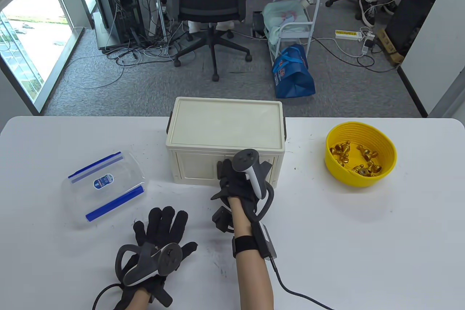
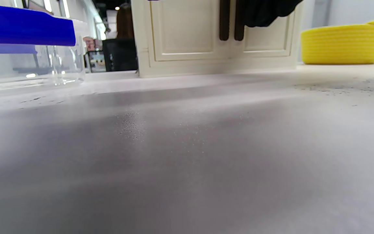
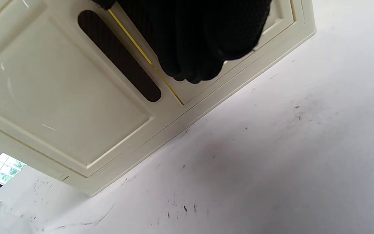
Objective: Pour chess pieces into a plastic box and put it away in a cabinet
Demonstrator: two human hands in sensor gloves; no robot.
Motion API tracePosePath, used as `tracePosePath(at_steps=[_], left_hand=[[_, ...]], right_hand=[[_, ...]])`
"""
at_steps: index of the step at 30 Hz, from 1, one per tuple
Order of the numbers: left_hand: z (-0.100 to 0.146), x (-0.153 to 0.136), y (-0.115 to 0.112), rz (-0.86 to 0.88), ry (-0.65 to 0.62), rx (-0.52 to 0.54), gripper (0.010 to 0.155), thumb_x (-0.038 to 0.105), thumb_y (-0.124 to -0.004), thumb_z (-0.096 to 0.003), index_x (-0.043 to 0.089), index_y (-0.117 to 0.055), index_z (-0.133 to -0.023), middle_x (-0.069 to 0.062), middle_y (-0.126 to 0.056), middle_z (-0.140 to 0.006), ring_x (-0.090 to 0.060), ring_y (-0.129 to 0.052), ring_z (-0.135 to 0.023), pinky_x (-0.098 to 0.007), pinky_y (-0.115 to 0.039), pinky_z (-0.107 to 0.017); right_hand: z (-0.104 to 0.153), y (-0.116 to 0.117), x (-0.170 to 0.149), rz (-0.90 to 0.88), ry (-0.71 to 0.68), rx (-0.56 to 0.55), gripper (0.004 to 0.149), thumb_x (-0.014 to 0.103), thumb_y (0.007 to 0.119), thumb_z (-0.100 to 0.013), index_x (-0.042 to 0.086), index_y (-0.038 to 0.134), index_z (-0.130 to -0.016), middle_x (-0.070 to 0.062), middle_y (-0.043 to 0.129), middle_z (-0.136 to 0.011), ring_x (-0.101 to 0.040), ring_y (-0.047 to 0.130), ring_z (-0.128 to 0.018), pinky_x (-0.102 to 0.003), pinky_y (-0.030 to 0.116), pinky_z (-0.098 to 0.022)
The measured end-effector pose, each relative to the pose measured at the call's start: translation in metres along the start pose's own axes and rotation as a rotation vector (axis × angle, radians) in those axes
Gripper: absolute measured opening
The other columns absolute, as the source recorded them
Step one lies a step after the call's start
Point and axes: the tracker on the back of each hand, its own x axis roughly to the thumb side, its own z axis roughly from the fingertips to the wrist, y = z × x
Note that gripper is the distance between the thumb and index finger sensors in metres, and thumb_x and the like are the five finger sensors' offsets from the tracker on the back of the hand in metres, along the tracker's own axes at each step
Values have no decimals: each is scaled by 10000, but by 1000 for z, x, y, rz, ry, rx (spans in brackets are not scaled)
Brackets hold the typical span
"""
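Right hand [image 1: 238, 179] fingers [image 3: 193, 48] press the cream cabinet [image 1: 225, 132] front, grip unclear; left hand [image 1: 156, 248] lies flat, fingers spread, near the tabletop's [image 1: 363, 233] front edge.

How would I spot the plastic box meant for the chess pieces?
Start at the cream cabinet in the middle of the white table, then look left and nearer you. The plastic box lies there alone: clear, with a see-through lid and blue clips, unlike the yellow bowl on the far right.

From my feed I see grey carpet [image 1: 145, 84] strewn with cables, a black office chair [image 1: 210, 1], a white trolley [image 1: 294, 23] with a blue bag [image 1: 292, 72] beside it, and a bright window [image 1: 25, 41] at left. Daylight falls on the white table [image 1: 363, 233].
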Motion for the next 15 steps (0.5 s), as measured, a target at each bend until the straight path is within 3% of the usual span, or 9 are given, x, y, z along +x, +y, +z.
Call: tracePosePath(at_steps=[7,15], left_hand=[[-1,-3,-1,14,11,-8,811,671,-415,-636,208,-263,-1284,-268,-316,-1311,-590,-321,-1152,-835,-402,-682],[-1,-5,-1,21,14,-4,810,665,-421,-638,202,-263,-1284,-272,-314,-1309,-597,-309,-1146,-832,-406,-684]], right_hand=[[14,-5,-8,43,-43,-6,551,448,657,-637,-28,768,-890,-145,978,-717,-329,990,-525,-392,819,-392],[42,-13,-41,41,-138,19,563,432,677,-628,-18,709,-965,-186,911,-834,-389,940,-647,-451,789,-466]])
